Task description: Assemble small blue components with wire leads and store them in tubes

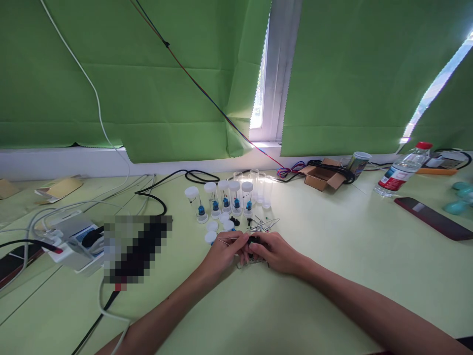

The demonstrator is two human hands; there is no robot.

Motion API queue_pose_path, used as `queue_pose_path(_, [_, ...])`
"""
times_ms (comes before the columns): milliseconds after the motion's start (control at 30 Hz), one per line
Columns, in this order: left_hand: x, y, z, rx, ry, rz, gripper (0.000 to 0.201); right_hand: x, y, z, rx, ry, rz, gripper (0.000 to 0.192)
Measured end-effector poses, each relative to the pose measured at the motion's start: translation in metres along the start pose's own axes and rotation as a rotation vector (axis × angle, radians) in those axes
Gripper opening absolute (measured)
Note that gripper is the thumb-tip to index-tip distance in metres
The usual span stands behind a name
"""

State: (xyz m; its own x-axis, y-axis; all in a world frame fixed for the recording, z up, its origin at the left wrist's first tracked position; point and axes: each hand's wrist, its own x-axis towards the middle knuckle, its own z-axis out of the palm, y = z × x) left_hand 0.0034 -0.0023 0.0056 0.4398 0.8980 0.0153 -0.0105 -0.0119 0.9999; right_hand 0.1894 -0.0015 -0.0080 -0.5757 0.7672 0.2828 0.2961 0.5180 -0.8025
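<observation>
**Hands meet over a small black part**

Hands work close together at the middle of the table (332,256), just in front of a group of small parts. The left hand (226,252) has its fingers bent, and thumb and forefinger pinch a thin wire (226,239) that sticks out to the left. The right hand (275,252) is also curled, and its fingertips pinch a small black part (254,241), which sits between the two hands and touches both. Whether the wire goes into the black part I cannot tell; the part is too small.

Just behind the hands lie loose pins (263,225), a few white caps (214,230) and some tiny black pieces (235,221). Behind these stands a row of vials (225,197), upright; five have white caps and a blue thing inside, the ones at the right end are open.

Left of the hands is a blurred dark object (136,249), and beside it a white device (70,241) with cables. Far right stand a box (320,177), a can (357,163), a bottle (402,170) with a red cap, and a dark phone (432,218) that lies flat. Green curtains (148,74) hang behind the table.
</observation>
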Motion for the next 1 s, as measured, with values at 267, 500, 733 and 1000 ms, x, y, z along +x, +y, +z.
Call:
queue_pose_path(267, [0.0000,-0.0003,-0.0004,0.012,-0.011,0.000,0.040,-0.0002,0.0015,-0.0009,-0.004,-0.017,0.014,0.035])
queue_pose_path(500, [0.0000,0.0010,0.0012,0.003,0.005,-0.003,0.042,-0.0004,0.0029,0.0007,0.011,0.012,0.020,0.040])
queue_pose_path(733, [0.0003,-0.0005,-0.0002,-0.005,-0.010,-0.002,0.041,-0.0005,0.0058,0.0018,0.042,0.026,0.010,0.047])
queue_pose_path(1000, [0.0004,0.0007,0.0012,-0.019,-0.016,0.000,0.042,-0.0003,0.0062,0.0017,0.074,0.023,0.004,0.057])
